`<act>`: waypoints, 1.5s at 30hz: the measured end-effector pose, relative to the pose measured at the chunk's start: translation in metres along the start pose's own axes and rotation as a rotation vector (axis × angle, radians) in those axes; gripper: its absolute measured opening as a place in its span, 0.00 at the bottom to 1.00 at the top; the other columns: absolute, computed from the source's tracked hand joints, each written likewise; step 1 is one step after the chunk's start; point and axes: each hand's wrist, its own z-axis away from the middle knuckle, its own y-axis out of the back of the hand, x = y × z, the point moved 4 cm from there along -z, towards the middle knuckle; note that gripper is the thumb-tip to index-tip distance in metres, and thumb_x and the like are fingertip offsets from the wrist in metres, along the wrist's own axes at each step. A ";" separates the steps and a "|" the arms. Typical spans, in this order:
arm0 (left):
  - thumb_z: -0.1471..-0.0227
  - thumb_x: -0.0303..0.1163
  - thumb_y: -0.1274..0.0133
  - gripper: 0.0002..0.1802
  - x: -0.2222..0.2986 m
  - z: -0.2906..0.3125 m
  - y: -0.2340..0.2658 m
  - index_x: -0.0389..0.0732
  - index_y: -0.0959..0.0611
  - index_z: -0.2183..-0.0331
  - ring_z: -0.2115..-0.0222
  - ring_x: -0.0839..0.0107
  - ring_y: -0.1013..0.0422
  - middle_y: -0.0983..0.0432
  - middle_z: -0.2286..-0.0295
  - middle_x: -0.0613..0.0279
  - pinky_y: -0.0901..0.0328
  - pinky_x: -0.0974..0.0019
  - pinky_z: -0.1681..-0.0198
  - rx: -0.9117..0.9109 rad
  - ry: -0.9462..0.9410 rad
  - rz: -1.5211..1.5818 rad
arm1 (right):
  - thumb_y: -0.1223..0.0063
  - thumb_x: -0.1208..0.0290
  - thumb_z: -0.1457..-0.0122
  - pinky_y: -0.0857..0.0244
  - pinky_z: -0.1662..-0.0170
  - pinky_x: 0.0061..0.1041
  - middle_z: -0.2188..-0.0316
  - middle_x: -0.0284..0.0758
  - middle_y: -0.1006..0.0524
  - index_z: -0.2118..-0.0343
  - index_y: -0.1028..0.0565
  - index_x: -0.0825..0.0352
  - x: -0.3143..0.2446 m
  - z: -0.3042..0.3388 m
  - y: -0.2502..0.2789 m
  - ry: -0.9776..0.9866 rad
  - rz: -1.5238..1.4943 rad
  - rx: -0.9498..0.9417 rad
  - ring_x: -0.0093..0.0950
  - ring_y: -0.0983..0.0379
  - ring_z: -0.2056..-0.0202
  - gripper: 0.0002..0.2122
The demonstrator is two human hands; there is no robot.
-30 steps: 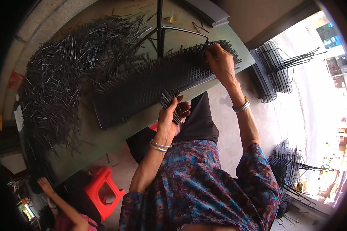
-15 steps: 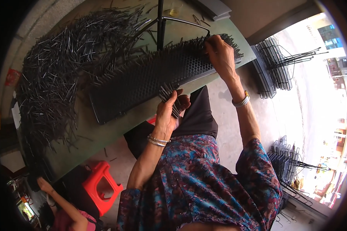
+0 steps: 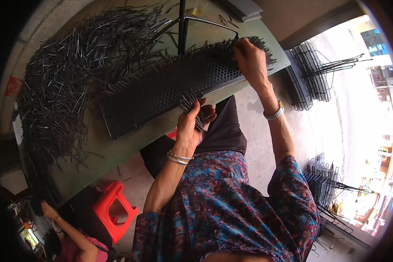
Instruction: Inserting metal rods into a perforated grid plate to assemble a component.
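One perforated black panel is lain on the surface, just beyond both sets of fingers. A small bundle of black pins, too many to count, is pinched in the left hand. Right hand fingers are pressed together at the panel's far edge. One large loose pin heap is spread well beyond the left fingers. One red stool is seen below.

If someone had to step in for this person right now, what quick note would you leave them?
Left hand: grips a small bundle of thin dark pins at the near edge of the perforated black panel.
Right hand: at the panel's far right end, fingers among upright pins there.
Things: the panel lies on the green table; a big heap of loose pins is to the left.
Done: pins stand along the panel's far edge.
Left: much of the panel's near side looks unfilled.
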 end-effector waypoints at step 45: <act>0.44 0.45 0.46 0.20 -0.005 0.016 -0.027 0.39 0.20 0.58 0.74 0.75 0.24 0.19 0.69 0.58 0.35 0.78 0.78 -0.177 0.162 -0.490 | 0.49 0.74 0.40 0.31 0.66 0.20 0.74 0.33 0.23 0.66 0.26 0.74 -0.035 0.088 -0.001 -0.541 -0.815 -0.571 0.20 0.26 0.71 0.07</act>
